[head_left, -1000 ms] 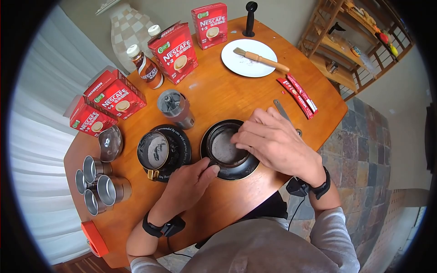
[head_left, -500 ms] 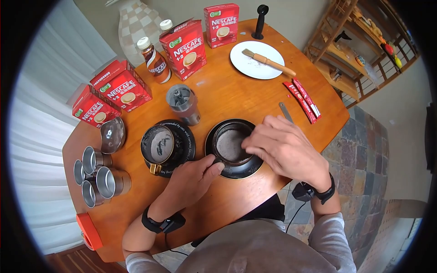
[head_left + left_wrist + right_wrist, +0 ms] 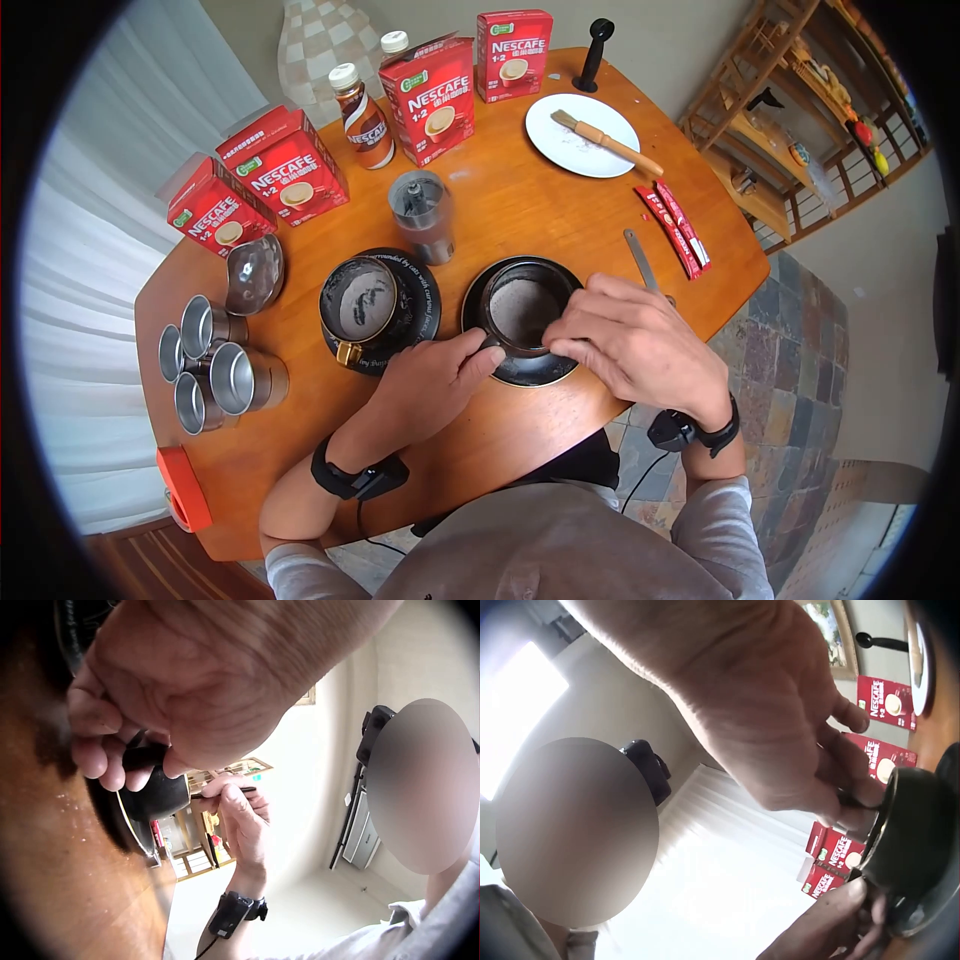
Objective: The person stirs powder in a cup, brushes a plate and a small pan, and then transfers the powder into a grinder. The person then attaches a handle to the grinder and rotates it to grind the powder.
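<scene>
A dark cup [image 3: 911,832] stands on a black saucer [image 3: 530,376] near the table's front edge, a pale greyish layer [image 3: 520,308] covering its inside. My left hand [image 3: 430,380] grips its handle between thumb and fingers. Over the near right rim, my right hand [image 3: 640,340] pinches a thin dark stick [image 3: 247,789], mostly hidden by the fingers. To the left, a second dark cup with a gold handle [image 3: 348,353] sits on a black lettered saucer [image 3: 420,285]. Its pale layer [image 3: 364,304] has dark streaks.
Behind the cups stands a cylindrical grinder [image 3: 425,215]. Red Nescafe boxes [image 3: 440,100] and a bottle [image 3: 365,120] line the back. Metal cups [image 3: 240,380] and a glass bowl [image 3: 256,275] are left; a brush [image 3: 610,143] on a white plate [image 3: 550,150] and red sachets [image 3: 680,230] right.
My right hand has shifted from over the cup's right side to its near right rim. The left hand keeps hold of the handle. The whole head view has drifted slightly.
</scene>
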A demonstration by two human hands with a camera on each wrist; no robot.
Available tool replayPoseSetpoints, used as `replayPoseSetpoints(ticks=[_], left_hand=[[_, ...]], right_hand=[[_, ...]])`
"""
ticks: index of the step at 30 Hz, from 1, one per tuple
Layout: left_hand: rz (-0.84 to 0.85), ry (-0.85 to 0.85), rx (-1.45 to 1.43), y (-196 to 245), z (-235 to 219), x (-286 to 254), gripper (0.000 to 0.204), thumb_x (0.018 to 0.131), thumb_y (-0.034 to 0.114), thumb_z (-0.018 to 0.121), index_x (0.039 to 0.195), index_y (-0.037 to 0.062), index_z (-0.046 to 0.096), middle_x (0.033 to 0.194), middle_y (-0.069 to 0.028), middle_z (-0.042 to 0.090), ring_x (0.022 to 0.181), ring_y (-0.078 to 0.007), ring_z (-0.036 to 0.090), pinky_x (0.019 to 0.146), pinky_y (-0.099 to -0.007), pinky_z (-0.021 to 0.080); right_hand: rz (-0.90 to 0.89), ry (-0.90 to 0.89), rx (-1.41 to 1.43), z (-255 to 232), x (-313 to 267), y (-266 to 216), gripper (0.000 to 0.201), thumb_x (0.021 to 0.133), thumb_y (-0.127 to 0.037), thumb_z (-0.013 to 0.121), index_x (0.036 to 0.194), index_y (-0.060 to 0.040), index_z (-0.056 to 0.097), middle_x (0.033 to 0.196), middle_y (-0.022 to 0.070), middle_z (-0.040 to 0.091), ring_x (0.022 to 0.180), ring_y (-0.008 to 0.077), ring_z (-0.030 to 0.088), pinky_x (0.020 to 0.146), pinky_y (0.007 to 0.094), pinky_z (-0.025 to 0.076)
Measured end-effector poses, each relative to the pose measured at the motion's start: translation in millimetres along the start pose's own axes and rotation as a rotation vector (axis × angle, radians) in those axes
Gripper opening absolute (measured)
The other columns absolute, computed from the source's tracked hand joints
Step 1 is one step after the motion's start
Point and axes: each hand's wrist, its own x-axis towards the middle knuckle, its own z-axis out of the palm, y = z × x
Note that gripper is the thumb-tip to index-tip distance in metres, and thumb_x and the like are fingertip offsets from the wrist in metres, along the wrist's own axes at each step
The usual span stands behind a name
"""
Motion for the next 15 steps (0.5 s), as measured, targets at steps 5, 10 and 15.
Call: replayPoseSetpoints(ticks=[5, 10, 15], left_hand=[[-0.016, -0.007, -0.013, 3, -2, 0, 0.037, 0.110, 0.041, 0.051, 0.095, 0.0070, 0.057, 0.082, -0.0199, 0.068, 0.083, -0.0469, 0.066, 0.072, -0.0563, 0.050], [-0.039, -0.024, -0.012, 5, -4, -1, 0.039, 0.110, 0.043, 0.049, 0.097, 0.0068, 0.058, 0.085, -0.0206, 0.069, 0.086, -0.0468, 0.067, 0.075, -0.0563, 0.051], [-0.028, 0.016, -0.041, 7, -2, -1, 0.039, 0.109, 0.036, 0.053, 0.093, 0.0013, 0.057, 0.073, -0.0178, 0.062, 0.071, -0.0366, 0.064, 0.069, -0.0453, 0.049]], right_hand=[[0.043, -0.013, -0.100, 0, -1, 0, 0.011, 0.089, -0.008, 0.074, 0.097, -0.0036, 0.071, 0.091, 0.0090, 0.063, 0.089, 0.0298, 0.059, 0.077, 0.0411, 0.051], [0.036, 0.048, -0.161, 0, 6, -5, 0.013, 0.087, -0.007, 0.074, 0.100, -0.0037, 0.071, 0.094, 0.0084, 0.065, 0.091, 0.0294, 0.060, 0.079, 0.0404, 0.051], [-0.007, 0.012, -0.258, 2, 18, 7, 0.011, 0.085, -0.006, 0.072, 0.096, -0.0027, 0.070, 0.091, 0.0084, 0.063, 0.090, 0.0284, 0.059, 0.078, 0.0407, 0.051]])
